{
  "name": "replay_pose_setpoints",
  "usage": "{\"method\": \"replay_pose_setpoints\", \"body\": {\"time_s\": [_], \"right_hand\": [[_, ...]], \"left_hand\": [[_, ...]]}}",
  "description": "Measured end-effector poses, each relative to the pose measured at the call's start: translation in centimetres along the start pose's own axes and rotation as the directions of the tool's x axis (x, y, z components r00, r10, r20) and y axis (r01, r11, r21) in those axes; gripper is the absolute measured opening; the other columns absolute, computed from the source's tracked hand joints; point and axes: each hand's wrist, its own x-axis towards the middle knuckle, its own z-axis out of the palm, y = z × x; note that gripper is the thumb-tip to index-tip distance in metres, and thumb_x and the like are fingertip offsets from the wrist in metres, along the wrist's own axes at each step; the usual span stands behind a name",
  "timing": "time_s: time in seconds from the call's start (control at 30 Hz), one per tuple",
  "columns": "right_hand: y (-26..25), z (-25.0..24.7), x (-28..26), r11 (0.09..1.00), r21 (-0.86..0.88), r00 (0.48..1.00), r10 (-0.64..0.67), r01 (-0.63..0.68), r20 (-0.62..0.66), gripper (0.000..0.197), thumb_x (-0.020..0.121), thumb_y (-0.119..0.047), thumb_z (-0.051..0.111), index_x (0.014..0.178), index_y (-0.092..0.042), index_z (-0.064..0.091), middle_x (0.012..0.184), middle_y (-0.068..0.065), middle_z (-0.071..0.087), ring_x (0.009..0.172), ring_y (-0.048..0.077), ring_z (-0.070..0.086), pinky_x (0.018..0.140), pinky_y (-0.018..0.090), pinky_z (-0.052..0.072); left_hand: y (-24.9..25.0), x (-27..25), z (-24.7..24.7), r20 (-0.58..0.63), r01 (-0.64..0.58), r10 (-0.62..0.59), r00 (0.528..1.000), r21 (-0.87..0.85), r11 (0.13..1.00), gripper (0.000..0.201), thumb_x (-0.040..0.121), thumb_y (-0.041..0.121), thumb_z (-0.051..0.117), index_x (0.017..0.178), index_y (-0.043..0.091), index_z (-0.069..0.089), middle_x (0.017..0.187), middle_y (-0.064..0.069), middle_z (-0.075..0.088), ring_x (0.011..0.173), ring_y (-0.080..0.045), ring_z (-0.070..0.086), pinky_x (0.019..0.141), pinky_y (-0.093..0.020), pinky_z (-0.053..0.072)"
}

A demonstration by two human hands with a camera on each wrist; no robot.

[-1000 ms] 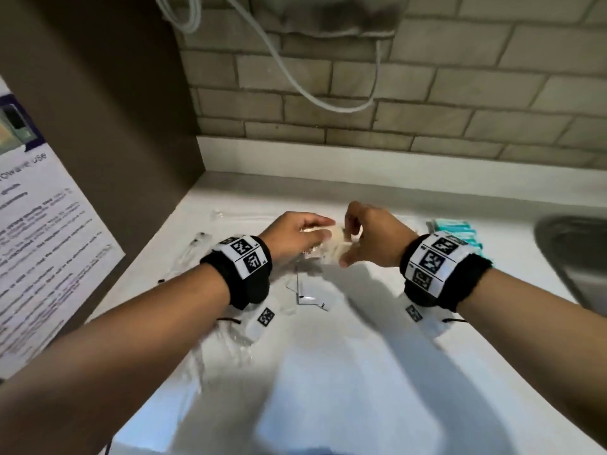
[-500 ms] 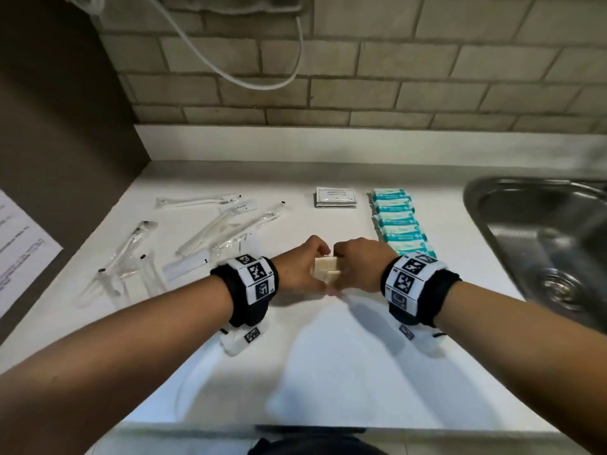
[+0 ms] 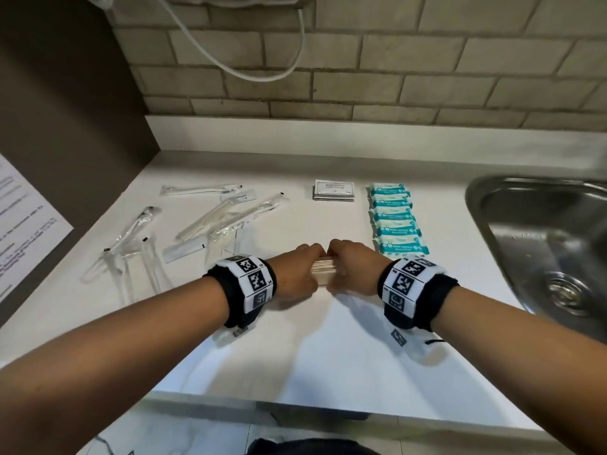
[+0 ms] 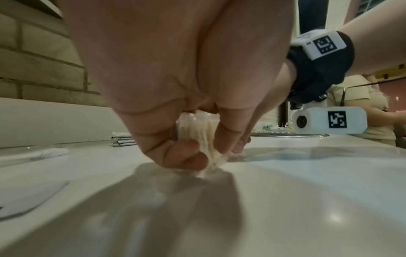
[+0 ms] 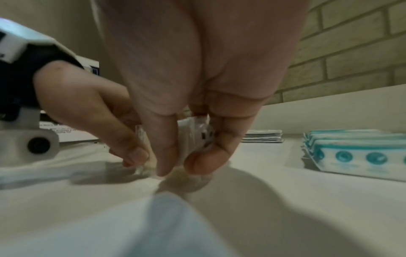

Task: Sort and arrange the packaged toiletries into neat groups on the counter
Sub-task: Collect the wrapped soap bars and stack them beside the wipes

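Both hands hold one stack of thin cream packets (image 3: 323,273) on edge against the white counter (image 3: 328,349). My left hand (image 3: 300,269) pinches its left end, thumb and fingers curled round the stack (image 4: 198,133). My right hand (image 3: 353,269) pinches the right end, where the clear wrapping (image 5: 197,139) shows between thumb and finger. A row of teal-and-white soap packs (image 3: 395,221) lies to the right. White shampoo sachets (image 3: 334,190) are stacked behind. Clear-wrapped toothbrushes and combs (image 3: 210,221) lie scattered to the left.
A steel sink (image 3: 551,244) is set in the counter at the right. A brick wall with a hanging white cable (image 3: 249,67) runs along the back. A dark side panel with a printed notice (image 3: 23,224) stands at the left. The counter's front edge is close below my forearms.
Both hands have drawn the cream stack back toward me and lowered it onto the counter. The head view has tilted, bringing the sorted groups and the sink into sight.
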Motion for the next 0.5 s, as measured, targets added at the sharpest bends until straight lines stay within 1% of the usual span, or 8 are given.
{"method": "replay_pose_setpoints", "body": {"time_s": [0.07,0.13,0.2,0.27,0.37,0.43,0.5], "right_hand": [[0.0,0.2,0.1,0.999,0.027,1.0,0.023,-0.022,-0.013,0.043,0.072,-0.017,0.075,0.109,-0.011,0.054,0.104,0.006,0.059,0.09,0.023,0.058,0.074,0.03,0.047],[0.0,0.3,0.2,0.999,0.018,0.999,0.043,-0.042,-0.016,0.045,0.071,-0.02,0.075,0.111,-0.012,0.055,0.1,0.003,0.054,0.09,0.022,0.058,0.075,0.029,0.048],[0.0,0.4,0.3,0.999,-0.01,0.999,0.044,-0.044,-0.016,0.044,0.072,-0.023,0.075,0.11,-0.013,0.056,0.096,0.001,0.05,0.086,0.021,0.055,0.073,0.028,0.046],[0.1,0.3,0.4,0.999,-0.024,0.999,0.031,-0.031,-0.012,0.037,0.074,-0.024,0.074,0.106,-0.013,0.059,0.094,0.002,0.053,0.084,0.02,0.054,0.071,0.027,0.043],[0.3,0.4,0.3,1.0,0.002,1.0,0.011,-0.011,-0.016,0.029,0.075,-0.024,0.072,0.1,-0.015,0.061,0.096,0.004,0.063,0.085,0.022,0.059,0.071,0.028,0.046],[0.2,0.3,0.3,1.0,0.003,1.0,0.001,-0.001,-0.022,0.026,0.076,-0.025,0.071,0.098,-0.017,0.062,0.095,0.004,0.064,0.085,0.022,0.06,0.07,0.028,0.046],[0.1,0.2,0.3,1.0,-0.002,1.0,-0.009,0.009,-0.019,0.025,0.076,-0.025,0.071,0.097,-0.017,0.062,0.094,0.004,0.063,0.084,0.022,0.06,0.07,0.028,0.047]], "left_hand": [[0.0,-0.1,0.4,-0.022,0.014,-0.015,1.0,-0.025,1.0,0.056,0.082,0.017,0.059,0.133,0.017,0.036,0.123,-0.006,0.048,0.102,-0.026,0.057,0.086,-0.038,0.048],[0.0,-0.2,0.6,-0.031,0.021,-0.022,0.999,-0.024,0.999,0.062,0.08,0.019,0.062,0.135,0.018,0.033,0.125,-0.004,0.045,0.104,-0.027,0.057,0.085,-0.036,0.048],[0.0,-0.1,0.8,-0.042,0.029,-0.03,0.999,-0.019,0.999,0.062,0.081,0.02,0.062,0.135,0.019,0.031,0.127,-0.004,0.043,0.104,-0.029,0.057,0.085,-0.036,0.048],[-0.1,0.0,0.7,-0.054,0.04,-0.041,0.998,-0.027,0.999,0.056,0.083,0.02,0.061,0.131,0.018,0.033,0.127,-0.004,0.041,0.1,-0.03,0.057,0.083,-0.037,0.048],[-0.7,0.2,0.5,-0.073,0.052,-0.053,0.996,-0.019,0.998,0.041,0.085,0.021,0.058,0.122,0.014,0.04,0.12,-0.006,0.043,0.092,-0.027,0.055,0.078,-0.033,0.045],[-1.1,0.2,0.4,-0.072,0.033,-0.033,0.997,-0.005,0.999,0.033,0.087,0.021,0.057,0.116,0.011,0.045,0.115,-0.009,0.046,0.085,-0.024,0.051,0.074,-0.029,0.039],[-1.3,0.2,0.4,-0.081,0.015,-0.015,0.997,-0.006,1.0,0.029,0.087,0.019,0.057,0.113,0.009,0.048,0.11,-0.008,0.046,0.082,-0.022,0.048,0.072,-0.028,0.036]]}}
